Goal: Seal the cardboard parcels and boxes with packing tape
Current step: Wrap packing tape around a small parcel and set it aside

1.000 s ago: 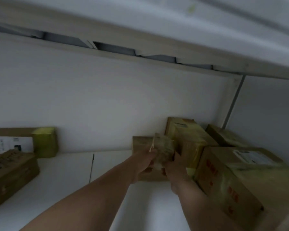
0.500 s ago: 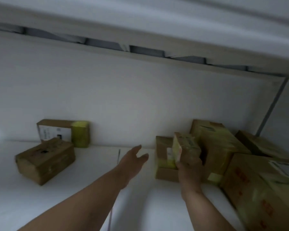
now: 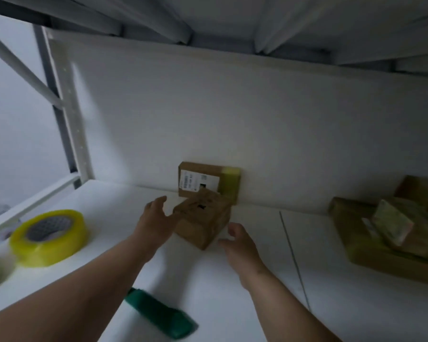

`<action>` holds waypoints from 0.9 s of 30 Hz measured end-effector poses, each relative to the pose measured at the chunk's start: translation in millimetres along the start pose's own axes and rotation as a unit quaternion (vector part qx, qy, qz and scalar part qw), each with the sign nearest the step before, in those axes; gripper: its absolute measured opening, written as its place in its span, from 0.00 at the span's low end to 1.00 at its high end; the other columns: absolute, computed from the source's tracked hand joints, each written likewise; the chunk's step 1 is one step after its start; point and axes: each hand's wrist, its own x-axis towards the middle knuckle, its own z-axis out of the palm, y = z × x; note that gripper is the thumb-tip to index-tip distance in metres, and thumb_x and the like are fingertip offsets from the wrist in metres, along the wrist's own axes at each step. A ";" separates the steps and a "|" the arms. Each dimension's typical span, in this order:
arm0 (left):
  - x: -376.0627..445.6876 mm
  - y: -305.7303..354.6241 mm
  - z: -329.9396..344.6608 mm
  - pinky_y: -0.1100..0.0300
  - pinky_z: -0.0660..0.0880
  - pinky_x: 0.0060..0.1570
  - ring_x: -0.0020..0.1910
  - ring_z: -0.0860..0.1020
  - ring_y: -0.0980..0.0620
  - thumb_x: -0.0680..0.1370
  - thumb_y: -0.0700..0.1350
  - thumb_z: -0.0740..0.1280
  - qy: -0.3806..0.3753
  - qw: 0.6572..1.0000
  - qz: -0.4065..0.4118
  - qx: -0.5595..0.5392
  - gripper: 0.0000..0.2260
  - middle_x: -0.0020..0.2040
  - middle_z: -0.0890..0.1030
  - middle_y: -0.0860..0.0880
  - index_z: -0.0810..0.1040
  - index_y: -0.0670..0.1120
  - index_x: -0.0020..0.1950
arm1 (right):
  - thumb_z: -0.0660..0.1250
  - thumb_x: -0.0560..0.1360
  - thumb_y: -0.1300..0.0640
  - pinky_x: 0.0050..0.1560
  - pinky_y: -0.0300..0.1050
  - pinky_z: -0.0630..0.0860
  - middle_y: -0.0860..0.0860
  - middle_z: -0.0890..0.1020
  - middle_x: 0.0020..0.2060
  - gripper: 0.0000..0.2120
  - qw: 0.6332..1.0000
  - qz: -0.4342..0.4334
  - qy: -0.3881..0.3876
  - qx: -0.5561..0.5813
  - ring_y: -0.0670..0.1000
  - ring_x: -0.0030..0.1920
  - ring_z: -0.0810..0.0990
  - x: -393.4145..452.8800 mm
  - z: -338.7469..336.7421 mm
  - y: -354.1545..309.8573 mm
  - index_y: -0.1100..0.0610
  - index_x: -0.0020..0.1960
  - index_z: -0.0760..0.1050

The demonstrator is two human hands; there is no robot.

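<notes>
Green tool (image 3: 160, 314): nearest the camera, lying flat on the white shelf (image 3: 208, 280) between the two forearms; blurred, so its exact kind cannot be told.
Tape roll (image 3: 51, 236): a wide roll of yellowish clear packing tape lying flat at the left of the shelf, well apart from both hands.
Left hand (image 3: 155, 222): reaches forward with fingers spread and straight, the fingertips at the left face of the small cardboard box (image 3: 203, 219); whether they touch it cannot be told.
Right hand (image 3: 241, 244): just right of the same box's near corner, fingers loosely curved and parted, holding nothing, a narrow gap of shelf showing between it and the cardboard.
Small cardboard box: sits on the shelf turned at an angle, dark print on its top, between the two hands.
Labelled box (image 3: 208, 181): stands just behind the small one, against the white back panel (image 3: 232, 119), with a white shipping label on its front and yellowish tape over its right end.
Parcel pile (image 3: 391, 233): several taped cardboard parcels stacked at the far right of the shelf, well apart from the hands.
Shelf frame (image 3: 67, 114): a pale upright post at the left rear corner.
</notes>
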 end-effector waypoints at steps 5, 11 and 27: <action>20.2 -20.6 -11.4 0.53 0.60 0.73 0.76 0.61 0.46 0.80 0.46 0.66 -0.151 0.982 -0.064 -0.098 0.32 0.78 0.61 0.46 0.55 0.50 0.80 | 0.69 0.76 0.56 0.39 0.26 0.72 0.40 0.80 0.53 0.17 0.999 -0.009 -0.012 0.047 0.36 0.48 0.77 6.4 43.5 -19.5 0.43 0.61 0.69; 19.3 -9.9 -10.7 0.57 0.68 0.59 0.56 0.73 0.51 0.82 0.41 0.61 -0.173 0.966 -0.084 -0.172 0.14 0.64 0.73 0.46 0.73 0.49 0.68 | 0.72 0.64 0.47 0.47 0.39 0.77 0.44 0.81 0.59 0.32 0.996 0.013 -0.030 0.087 0.45 0.54 0.79 8.6 57.5 -30.4 0.41 0.67 0.69; -15.6 -67.6 -113.1 0.39 0.78 0.56 0.56 0.79 0.47 0.79 0.45 0.68 -0.037 0.938 -0.083 -0.335 0.06 0.54 0.82 0.45 0.75 0.45 0.45 | 0.61 0.77 0.36 0.66 0.52 0.71 0.42 0.77 0.63 0.16 0.985 -0.017 -0.062 0.160 0.47 0.63 0.76 -39.8 125.3 -57.0 0.36 0.63 0.69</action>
